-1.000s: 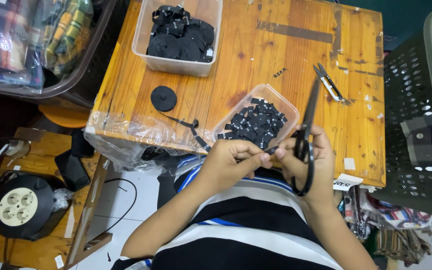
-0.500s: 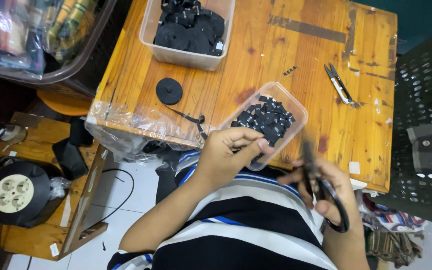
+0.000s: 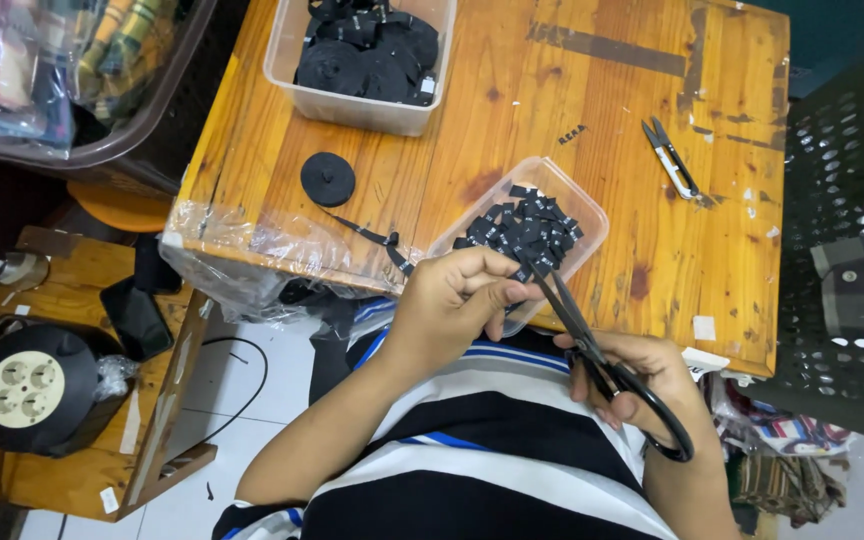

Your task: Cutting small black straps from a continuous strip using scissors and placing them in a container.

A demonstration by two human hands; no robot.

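Observation:
My left hand (image 3: 457, 300) pinches a narrow black ribbon (image 3: 372, 238) at the near edge of the wooden table (image 3: 512, 130). The ribbon trails back to a small black roll (image 3: 328, 179). My right hand (image 3: 632, 375) grips black-handled scissors (image 3: 602, 355); their blades point up-left and meet the ribbon at my left fingertips. Just beyond sits a small clear tub (image 3: 572, 215) filled with several short black cut pieces.
A larger clear tub (image 3: 352, 105) of black ribbon rolls stands at the table's far side. Small thread snips (image 3: 670, 158) lie at right. A dark perforated crate (image 3: 842, 250) is to the right, a cable reel (image 3: 22, 385) and a phone (image 3: 137, 318) on a low stool to the left.
My right hand dropped away with the scissors, then swung them back so the blades now reach the ribbon at my left fingers. The view shifted slightly.

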